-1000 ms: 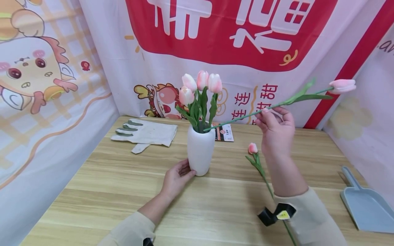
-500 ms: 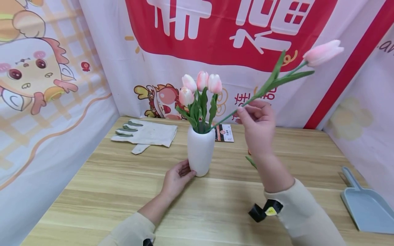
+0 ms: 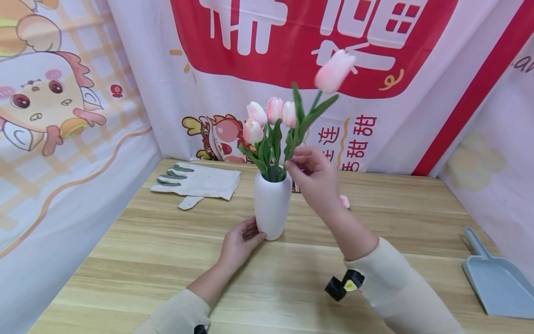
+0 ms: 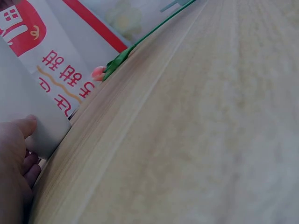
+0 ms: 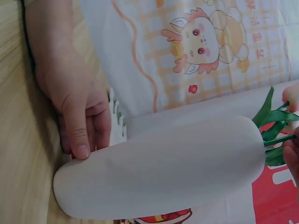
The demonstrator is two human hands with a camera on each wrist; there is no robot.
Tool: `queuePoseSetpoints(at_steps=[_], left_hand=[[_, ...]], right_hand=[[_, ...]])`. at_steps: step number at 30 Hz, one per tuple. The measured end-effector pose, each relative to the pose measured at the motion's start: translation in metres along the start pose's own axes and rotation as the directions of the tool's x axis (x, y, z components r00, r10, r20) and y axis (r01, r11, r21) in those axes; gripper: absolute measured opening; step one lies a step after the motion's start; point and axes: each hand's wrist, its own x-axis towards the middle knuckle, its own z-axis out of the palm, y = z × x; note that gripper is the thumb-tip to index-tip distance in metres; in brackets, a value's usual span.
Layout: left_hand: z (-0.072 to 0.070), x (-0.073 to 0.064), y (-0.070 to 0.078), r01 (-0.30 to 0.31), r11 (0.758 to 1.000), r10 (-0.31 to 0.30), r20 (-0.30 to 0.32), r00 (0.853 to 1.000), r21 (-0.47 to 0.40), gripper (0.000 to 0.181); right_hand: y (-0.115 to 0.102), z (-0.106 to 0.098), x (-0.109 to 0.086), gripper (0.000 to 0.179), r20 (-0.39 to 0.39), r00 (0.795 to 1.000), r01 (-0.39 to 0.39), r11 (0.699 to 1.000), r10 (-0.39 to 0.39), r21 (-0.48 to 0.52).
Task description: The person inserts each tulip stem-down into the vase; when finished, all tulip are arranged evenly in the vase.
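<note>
A white vase [image 3: 272, 208] stands upright on the wooden table and holds several pink-and-white tulips [image 3: 253, 132]. My left hand [image 3: 237, 246] grips the vase low down, thumb in front and fingers around its far side; the right wrist view shows this hand [image 5: 81, 109] at the base too. Just over the rim, my right hand [image 3: 314, 181] pinches the stem of another tulip [image 3: 335, 72], whose bloom rises above the others and leans right. The lower end of that stem is hidden at the vase mouth. One more tulip [image 4: 98, 73] lies on the table to the right.
A white work glove [image 3: 212, 181] with green finger markings lies at the back left. At the right edge is a grey-blue dustpan [image 3: 500, 283]. A small printed card [image 3: 296, 187] shows partly behind the vase. Printed cloth [image 3: 233, 83] hangs behind the table.
My right hand has moved left to the vase with the tulip, which has swung from nearly flat to nearly upright. The left hand and vase have stayed put.
</note>
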Motion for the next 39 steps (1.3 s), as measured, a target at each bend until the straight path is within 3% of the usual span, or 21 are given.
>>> queuePoseSetpoints(at_steps=[8, 15, 22, 26, 34, 39], left_hand=[[0.001, -0.001, 0.0, -0.004, 1.0, 0.004, -0.003, 1.0, 0.008, 0.046], [0.0, -0.011, 0.032, 0.011, 1.0, -0.01, -0.01, 1.0, 0.028, 0.045], [-0.003, -0.014, 0.041, 0.014, 0.999, -0.014, 0.0, 1.0, 0.029, 0.044], [-0.002, -0.012, 0.035, 0.013, 1.0, -0.013, -0.002, 1.0, 0.029, 0.044], [0.001, -0.001, 0.003, 0.006, 1.0, -0.005, -0.017, 1.0, 0.029, 0.047], [0.0, 0.0, -0.001, -0.012, 1.0, 0.012, -0.006, 1.0, 0.022, 0.047]], right_hand=[[0.002, 0.006, -0.002, 0.015, 0.17, 0.985, 0.033, 0.984, -0.003, -0.175], [-0.001, 0.006, 0.0, 0.015, 0.229, 0.973, 0.071, 0.963, -0.01, -0.26], [-0.002, 0.006, 0.001, 0.021, 0.277, 0.961, 0.093, 0.952, -0.01, -0.291], [-0.004, 0.005, 0.001, 0.023, 0.29, 0.957, 0.076, 0.951, 0.015, -0.299], [-0.004, 0.005, 0.001, 0.023, 0.291, 0.956, 0.046, 0.952, 0.046, -0.303], [-0.003, 0.002, -0.001, 0.023, 0.268, 0.963, 0.034, 0.963, 0.04, -0.268]])
